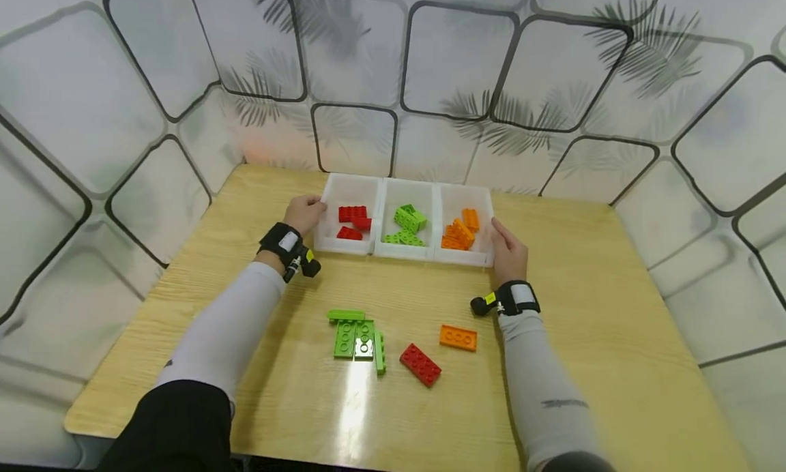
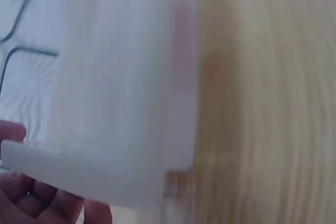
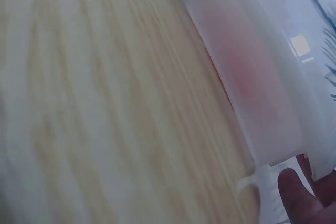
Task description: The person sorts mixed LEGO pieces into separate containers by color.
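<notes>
Three translucent white plastic bins stand side by side in a row. Red toy bricks point(image 1: 352, 213) lie in the left bin point(image 1: 325, 243), lime green ones point(image 1: 409, 219) in the middle bin point(image 1: 402, 254) and orange ones point(image 1: 460, 232) in the right bin point(image 1: 469, 257). My left hand point(image 1: 303, 215) grips the row's left end; in the left wrist view its thumb is above the bin's rim point(image 2: 79, 169) and its fingers point(image 2: 65, 203) are below. At the opposite end my right hand point(image 1: 510, 254) holds the right bin's outer wall, partly hidden behind the rim point(image 3: 315, 145) in the right wrist view.
Nearer me on the wooden table point(image 1: 295, 397) lie several green bricks point(image 1: 345, 339) grouped together, a red brick point(image 1: 420, 364) and an orange brick point(image 1: 458, 337). A patterned curtain point(image 1: 356, 138) rises right behind the table's far edge.
</notes>
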Action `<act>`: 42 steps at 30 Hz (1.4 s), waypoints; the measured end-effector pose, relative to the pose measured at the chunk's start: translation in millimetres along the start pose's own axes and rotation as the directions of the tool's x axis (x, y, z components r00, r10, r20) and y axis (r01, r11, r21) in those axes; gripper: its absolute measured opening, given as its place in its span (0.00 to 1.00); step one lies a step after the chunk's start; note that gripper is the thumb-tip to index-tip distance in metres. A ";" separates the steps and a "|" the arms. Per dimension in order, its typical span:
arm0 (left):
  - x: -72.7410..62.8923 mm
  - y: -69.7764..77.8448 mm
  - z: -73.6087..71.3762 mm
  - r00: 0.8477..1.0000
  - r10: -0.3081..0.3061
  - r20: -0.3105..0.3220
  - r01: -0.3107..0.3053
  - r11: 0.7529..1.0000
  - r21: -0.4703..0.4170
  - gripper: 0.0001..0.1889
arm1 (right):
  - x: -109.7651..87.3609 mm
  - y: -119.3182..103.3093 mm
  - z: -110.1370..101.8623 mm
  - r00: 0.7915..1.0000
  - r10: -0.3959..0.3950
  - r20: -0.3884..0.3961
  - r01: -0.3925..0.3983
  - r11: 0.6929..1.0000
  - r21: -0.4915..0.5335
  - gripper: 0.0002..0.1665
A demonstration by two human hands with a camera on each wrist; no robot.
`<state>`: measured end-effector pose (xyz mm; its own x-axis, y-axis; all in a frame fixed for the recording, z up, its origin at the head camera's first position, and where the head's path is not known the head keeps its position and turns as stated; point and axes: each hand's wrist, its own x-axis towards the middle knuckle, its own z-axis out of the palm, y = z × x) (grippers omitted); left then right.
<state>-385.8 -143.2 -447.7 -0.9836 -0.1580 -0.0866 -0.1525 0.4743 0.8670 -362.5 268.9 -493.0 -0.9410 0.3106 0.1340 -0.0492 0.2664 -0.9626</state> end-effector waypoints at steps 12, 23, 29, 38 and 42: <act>7.6 -12.3 14.7 0.965 -0.248 0.087 0.250 0.764 -0.594 0.25 | 5.1 -22.4 -13.6 0.994 -0.037 0.107 0.072 0.936 -0.346 0.24; 5.5 -10.3 21.1 0.967 -0.254 0.034 0.223 0.767 -0.601 0.22 | -58.6 -47.7 -44.4 0.723 -0.296 0.624 0.635 0.640 -0.433 0.23; -1.7 -19.4 20.8 0.959 -0.278 0.058 0.254 0.747 -0.615 0.22 | -111.5 -30.7 -44.0 0.546 -0.061 0.836 0.678 0.619 -0.397 0.32; -5.3 -22.7 23.9 0.961 -0.278 0.017 0.224 0.735 -0.640 0.21 | -122.4 -19.9 -30.7 0.538 -0.103 0.836 0.711 0.588 -0.385 0.28; -2.8 -15.2 22.7 0.967 -0.256 0.009 0.198 0.723 -0.662 0.21 | -113.7 -29.4 -21.7 0.582 -0.049 0.811 0.666 0.602 -0.441 0.26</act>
<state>-382.9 -130.3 -471.8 -0.9126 -0.2664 -0.3102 -0.2413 -0.2616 0.9345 -246.9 245.5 -474.8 -0.8173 -0.5725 -0.0657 -0.5082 0.7699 -0.3860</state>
